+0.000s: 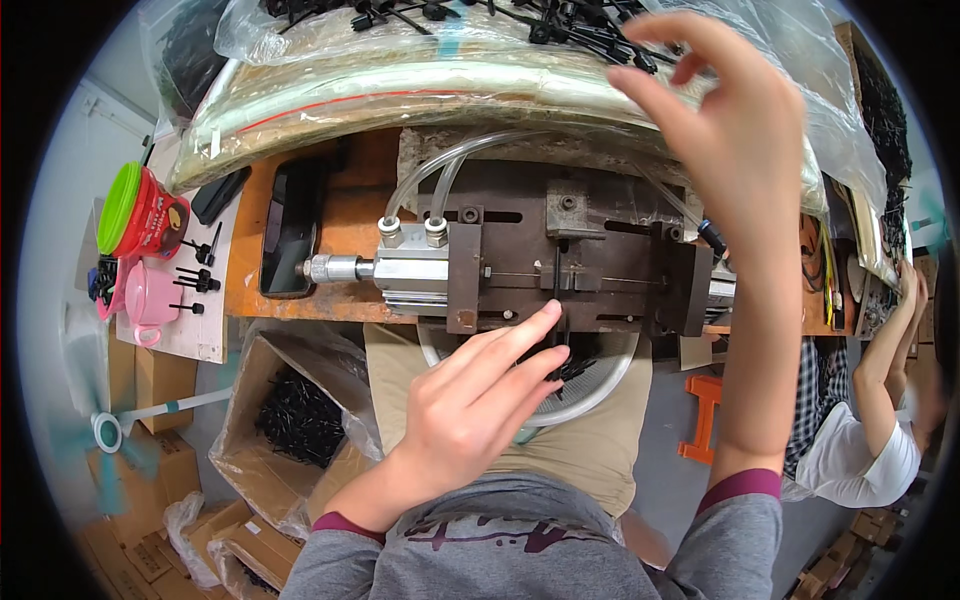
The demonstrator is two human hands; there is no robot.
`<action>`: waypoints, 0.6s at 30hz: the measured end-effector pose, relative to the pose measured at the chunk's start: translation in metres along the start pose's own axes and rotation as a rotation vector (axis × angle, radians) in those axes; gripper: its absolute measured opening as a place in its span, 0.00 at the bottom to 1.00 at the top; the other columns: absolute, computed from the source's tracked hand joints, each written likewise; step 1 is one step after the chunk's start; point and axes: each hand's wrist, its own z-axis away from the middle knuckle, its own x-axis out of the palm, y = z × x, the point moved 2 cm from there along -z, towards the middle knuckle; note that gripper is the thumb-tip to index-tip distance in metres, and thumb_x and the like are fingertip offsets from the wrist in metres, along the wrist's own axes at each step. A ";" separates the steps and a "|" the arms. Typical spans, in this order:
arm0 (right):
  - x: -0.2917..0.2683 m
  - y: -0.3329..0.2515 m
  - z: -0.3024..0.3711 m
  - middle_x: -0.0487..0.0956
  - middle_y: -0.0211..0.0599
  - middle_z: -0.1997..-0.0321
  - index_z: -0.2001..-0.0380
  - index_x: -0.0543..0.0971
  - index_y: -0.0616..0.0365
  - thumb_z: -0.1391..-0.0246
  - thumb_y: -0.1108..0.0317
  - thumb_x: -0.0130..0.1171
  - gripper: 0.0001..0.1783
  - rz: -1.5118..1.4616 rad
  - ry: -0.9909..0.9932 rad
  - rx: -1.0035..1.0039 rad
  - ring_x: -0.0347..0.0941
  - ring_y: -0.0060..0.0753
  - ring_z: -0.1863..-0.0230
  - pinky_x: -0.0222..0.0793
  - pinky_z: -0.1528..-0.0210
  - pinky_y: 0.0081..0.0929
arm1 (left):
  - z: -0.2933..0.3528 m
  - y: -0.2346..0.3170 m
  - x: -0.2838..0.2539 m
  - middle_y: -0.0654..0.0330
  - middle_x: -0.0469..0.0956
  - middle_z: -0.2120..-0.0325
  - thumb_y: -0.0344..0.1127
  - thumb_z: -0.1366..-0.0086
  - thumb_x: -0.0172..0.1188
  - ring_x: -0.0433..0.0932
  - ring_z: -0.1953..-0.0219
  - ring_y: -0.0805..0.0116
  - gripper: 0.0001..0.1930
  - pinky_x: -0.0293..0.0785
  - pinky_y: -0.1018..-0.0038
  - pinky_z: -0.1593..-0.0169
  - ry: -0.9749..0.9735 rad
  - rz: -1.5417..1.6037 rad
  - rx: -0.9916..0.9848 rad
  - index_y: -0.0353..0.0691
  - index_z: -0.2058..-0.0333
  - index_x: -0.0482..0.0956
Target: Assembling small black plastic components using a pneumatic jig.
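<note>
My left hand (462, 405) is at the front edge of a dark metal fixture (515, 255), its fingers closed about the near end of a thin black plastic stem (564, 285). The stem stands lengthwise across the middle of the fixture, under a small metal block (568, 212). My left thumb is hidden. Raised at the far right, my right hand (725, 110) is slightly blurred, with thumb and fingers apart and nothing seen between them. Its fingertips are close to a pile of black plastic stemmed parts (560, 30) on clear plastic sheeting.
A silver air cylinder (412, 275) with clear hoses (450, 165) is mounted left of the fixture. A phone (290, 235) lies on the orange table (245, 270). Below are a white-rimmed basket (605, 395) and a carton (250, 420) of black parts. Another person (860, 440) works at right.
</note>
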 end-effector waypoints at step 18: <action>0.031 0.061 -0.055 0.80 0.40 0.68 0.67 0.78 0.59 0.61 0.71 0.62 0.13 0.239 -0.603 -0.104 0.74 0.38 0.68 0.69 0.66 0.33 | -0.007 -0.007 0.033 0.55 0.76 0.46 0.30 0.50 0.67 0.79 0.75 0.68 0.10 0.75 0.75 0.68 -0.137 -0.330 0.022 0.37 0.66 0.81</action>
